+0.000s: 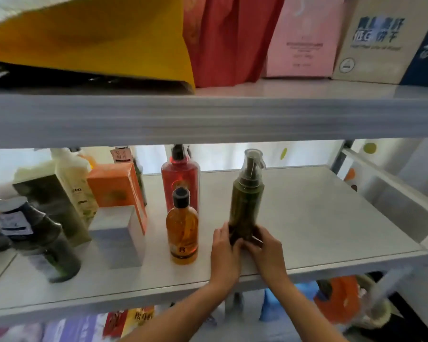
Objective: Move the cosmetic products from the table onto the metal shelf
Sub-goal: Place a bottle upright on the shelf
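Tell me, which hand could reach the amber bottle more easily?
Probably the left hand: it grips the green bottle on the side facing the amber bottle; the right hand grips the far side.

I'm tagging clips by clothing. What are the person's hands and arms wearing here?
Both the left hand and right hand are bare: no gloves, no ring to be seen. The forearms are uncovered down to the picture's edge, with no sleeve, watch or bracelet in view.

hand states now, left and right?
left hand: grips the base of the green pump bottle.
right hand: grips the same bottle's base.
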